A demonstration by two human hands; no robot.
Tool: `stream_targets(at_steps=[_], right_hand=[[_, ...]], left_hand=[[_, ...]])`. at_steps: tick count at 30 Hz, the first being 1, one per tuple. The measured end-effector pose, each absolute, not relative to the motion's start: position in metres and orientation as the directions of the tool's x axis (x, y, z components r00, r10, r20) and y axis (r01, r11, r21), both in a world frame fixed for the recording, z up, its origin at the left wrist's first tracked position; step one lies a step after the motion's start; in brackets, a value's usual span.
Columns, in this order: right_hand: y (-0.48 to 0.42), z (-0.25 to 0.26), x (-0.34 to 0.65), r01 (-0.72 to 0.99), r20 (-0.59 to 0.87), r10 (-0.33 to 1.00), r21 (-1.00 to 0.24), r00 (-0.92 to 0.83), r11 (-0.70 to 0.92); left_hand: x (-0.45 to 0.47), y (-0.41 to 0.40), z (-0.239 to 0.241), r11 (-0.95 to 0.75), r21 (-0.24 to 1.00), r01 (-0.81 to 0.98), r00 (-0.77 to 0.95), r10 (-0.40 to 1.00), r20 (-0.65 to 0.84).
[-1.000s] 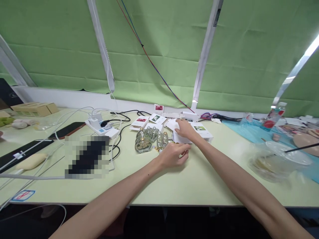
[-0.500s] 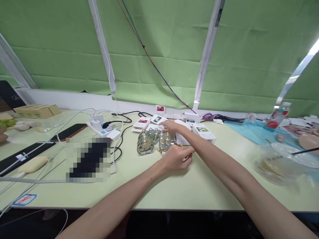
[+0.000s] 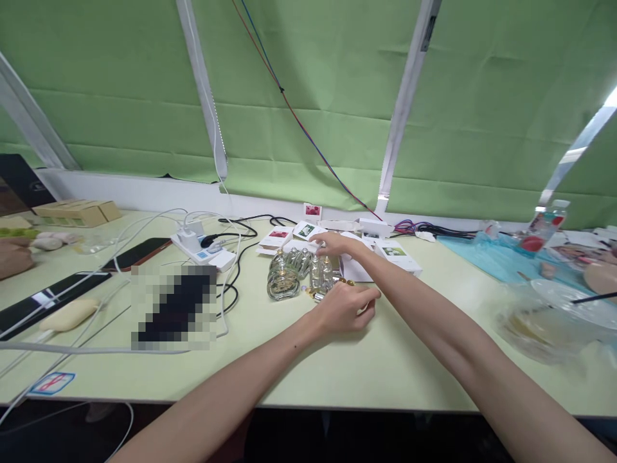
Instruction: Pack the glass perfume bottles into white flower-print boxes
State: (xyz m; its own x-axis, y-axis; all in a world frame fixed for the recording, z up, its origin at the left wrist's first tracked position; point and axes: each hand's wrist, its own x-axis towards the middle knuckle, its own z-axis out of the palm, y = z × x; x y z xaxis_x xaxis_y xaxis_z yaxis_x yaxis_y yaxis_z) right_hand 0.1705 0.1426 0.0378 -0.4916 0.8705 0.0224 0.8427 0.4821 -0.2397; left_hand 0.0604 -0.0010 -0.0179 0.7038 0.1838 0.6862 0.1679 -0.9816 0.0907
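My right hand [image 3: 336, 243] reaches over a cluster of small clear glass bottles [image 3: 283, 283]. Its fingers are stretched out and slightly bent, with the tips by the tops of two slim perfume bottles [image 3: 315, 275] and the white picture cards or boxes behind them. Closer to me, my left hand [image 3: 349, 307] rests on the table with its fingers curled in. Whatever it may hold is hidden. Just beyond its knuckles lie small amber-gold pieces [image 3: 348, 281]. White boxes with flower pictures [image 3: 398, 254] lie behind and to the right of the bottles.
A power strip [image 3: 205, 252] with tangled cables, phones [image 3: 53, 302] and a cream-coloured rounded device [image 3: 70, 316] are on the left. Another person's hand [image 3: 14, 257] shows at the left edge. To the right stand a plastic bowl [image 3: 540, 321] and a bottle [image 3: 549, 225].
The view has shifted slightly, so everything sits a little further right. The other person's hand shows more at the left edge. My two hands hold nearly the same pose.
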Motion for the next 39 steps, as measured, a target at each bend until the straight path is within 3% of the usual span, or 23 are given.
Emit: stream_targets(at_steps=[11, 21, 39], right_hand=[[0.147, 0.038, 0.176, 0.841, 0.035, 0.877, -0.266, -0.48, 0.471], [0.167, 0.026, 0.162, 0.916, 0.26, 0.907, -0.143, -0.33, 0.374], [0.207, 0.019, 0.15, 0.971, 0.128, 0.962, 0.008, -0.24, 0.24]], left_hand=[[0.06, 0.0, -0.02, -0.98, 0.083, 0.18, 0.728, 0.189, 0.659], [0.061, -0.001, -0.019, -0.977, 0.089, 0.195, 0.734, 0.205, 0.647], [0.061, 0.001, -0.02, -0.974, 0.065, 0.218, 0.69, 0.201, 0.695]])
